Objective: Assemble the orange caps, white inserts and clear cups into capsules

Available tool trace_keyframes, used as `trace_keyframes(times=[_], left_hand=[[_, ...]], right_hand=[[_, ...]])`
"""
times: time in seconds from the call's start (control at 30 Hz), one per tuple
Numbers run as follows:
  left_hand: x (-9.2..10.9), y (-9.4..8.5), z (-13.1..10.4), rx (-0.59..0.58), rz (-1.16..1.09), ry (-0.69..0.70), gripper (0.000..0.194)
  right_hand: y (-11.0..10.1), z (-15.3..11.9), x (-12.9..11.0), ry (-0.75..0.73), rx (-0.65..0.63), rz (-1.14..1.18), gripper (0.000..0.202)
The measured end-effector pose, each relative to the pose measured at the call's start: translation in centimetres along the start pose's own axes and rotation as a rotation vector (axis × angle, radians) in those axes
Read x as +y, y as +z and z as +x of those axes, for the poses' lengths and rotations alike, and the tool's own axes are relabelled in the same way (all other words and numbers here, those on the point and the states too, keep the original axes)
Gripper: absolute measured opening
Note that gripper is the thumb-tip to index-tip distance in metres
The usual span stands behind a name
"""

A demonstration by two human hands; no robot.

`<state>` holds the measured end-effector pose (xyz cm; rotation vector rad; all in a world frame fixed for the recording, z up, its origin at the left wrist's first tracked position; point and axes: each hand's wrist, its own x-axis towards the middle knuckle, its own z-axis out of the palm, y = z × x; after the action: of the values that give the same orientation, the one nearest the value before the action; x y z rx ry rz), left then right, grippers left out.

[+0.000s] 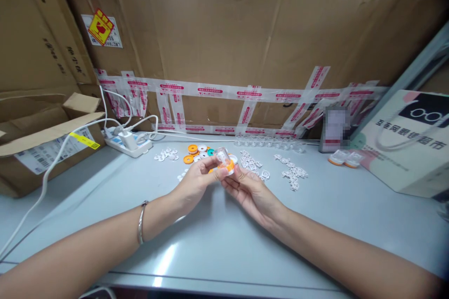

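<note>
Between both hands, above the middle of the table, is a small clear plastic cup (221, 153) with an orange and white ring-shaped base (230, 167). My left hand (203, 172) pinches it from the left, and my right hand (247, 187) grips its base from the right. The fingers partly cover it, so I cannot tell how the parts join. Just behind my left hand lie orange, white and green round rings (192, 149). Small white punched plates (249, 161) are spread beyond my right hand.
More white plates (293, 173) lie to the right. Clear cups (270, 141) line the back by a large carton (224, 32). Two orange-based pieces (345, 159) sit near a phone (334, 128) and paper bag (407, 145). White discs (166, 154), a power strip (129, 142) and open box (45, 145) are left.
</note>
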<state>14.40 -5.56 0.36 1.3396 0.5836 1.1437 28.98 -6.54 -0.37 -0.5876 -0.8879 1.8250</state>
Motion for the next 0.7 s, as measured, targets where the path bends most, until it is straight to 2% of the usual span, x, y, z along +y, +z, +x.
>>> trace_keyframes(times=[0.17, 0.33, 0.53, 0.7], left_hand=[[0.21, -0.03, 0.02, 0.003, 0.018, -0.022, 0.023], [0.13, -0.1, -0.12, 0.063, 0.033, -0.031, 0.023], [0.1, -0.19, 0.0, 0.097, 0.09, -0.062, 0.028], [0.04, 0.46, -0.1, 0.229, 0.285, -0.09, 0.027]], right_hand=[[0.01, -0.01, -0.03, -0.004, -0.02, 0.029, 0.016], [0.21, -0.09, 0.0, -0.051, -0.003, -0.012, 0.017], [0.25, -0.04, -0.3, -0.037, -0.003, -0.038, 0.018], [0.34, -0.34, -0.65, 0.03, -0.014, -0.053, 0.027]])
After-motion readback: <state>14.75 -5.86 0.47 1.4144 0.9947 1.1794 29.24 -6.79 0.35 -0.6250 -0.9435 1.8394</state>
